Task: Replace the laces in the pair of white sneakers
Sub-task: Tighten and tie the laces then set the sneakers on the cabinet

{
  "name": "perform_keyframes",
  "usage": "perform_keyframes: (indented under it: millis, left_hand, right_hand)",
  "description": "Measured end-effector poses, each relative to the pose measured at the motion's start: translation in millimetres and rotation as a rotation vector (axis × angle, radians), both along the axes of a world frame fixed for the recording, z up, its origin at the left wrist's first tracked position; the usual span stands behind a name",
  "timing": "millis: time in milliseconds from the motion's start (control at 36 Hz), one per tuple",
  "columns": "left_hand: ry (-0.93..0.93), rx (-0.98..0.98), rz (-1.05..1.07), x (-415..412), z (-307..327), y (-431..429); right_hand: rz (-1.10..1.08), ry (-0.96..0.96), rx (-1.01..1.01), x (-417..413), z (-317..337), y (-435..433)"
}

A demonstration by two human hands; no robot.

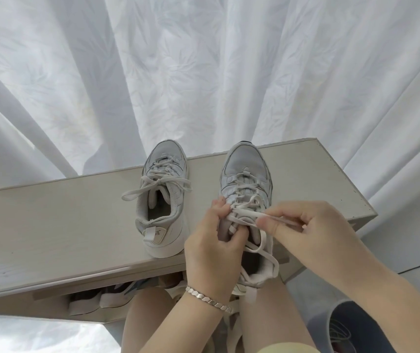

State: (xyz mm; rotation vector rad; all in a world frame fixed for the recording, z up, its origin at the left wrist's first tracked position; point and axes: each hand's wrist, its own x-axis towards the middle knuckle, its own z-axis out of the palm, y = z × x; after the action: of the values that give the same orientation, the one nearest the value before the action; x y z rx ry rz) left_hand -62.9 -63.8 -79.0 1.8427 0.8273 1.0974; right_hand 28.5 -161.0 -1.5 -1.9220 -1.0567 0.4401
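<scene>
**Lace stretched crosswise between two hands**

Nearest me, the left hand (214, 245), a silver link bracelet (209, 299) on its wrist, has its fingers curled onto the tongue and upper eyelets of the pale grey-white mesh sneaker (246, 164), steadying it. The right hand (316, 225) is just to that shoe's right, with its thumb and forefinger pinched together on the clear-tipped end of the flat off-white lace (244, 214).

The lace runs sideways across the shoe. From the pinch it leads left to the eyelets at the left fingers, while the shoe's long axis points away, heel overhanging the near edge. The right hand holds the free end, so I'd judge the next pull or threading to be its job, working across the shoe's width.

Farther left stands the matching second sneaker (164, 200), laced and loosely tied, on the same beige wooden cabinet top (51, 220). A white patterned curtain (204, 72) hangs behind.
</scene>
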Motion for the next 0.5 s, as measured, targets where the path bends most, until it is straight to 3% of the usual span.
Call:
perform_keyframes:
  millis: [139,361,500]
  left_hand:
    - [-0.017,0.162,-0.009,1.4,0.6,-4.7]
    - [-0.099,0.050,0.036,0.9,-2.4,-1.3]
    - [-0.088,0.005,0.069,2.1,-0.2,0.2]
  right_hand:
    - [0.130,-0.248,0.287,-6.2,-10.8,5.7]
    - [0.236,-0.032,0.356,-13.5,-21.5,-6.9]
    - [-0.009,-0.233,0.371,-4.9,-34.1,-9.0]
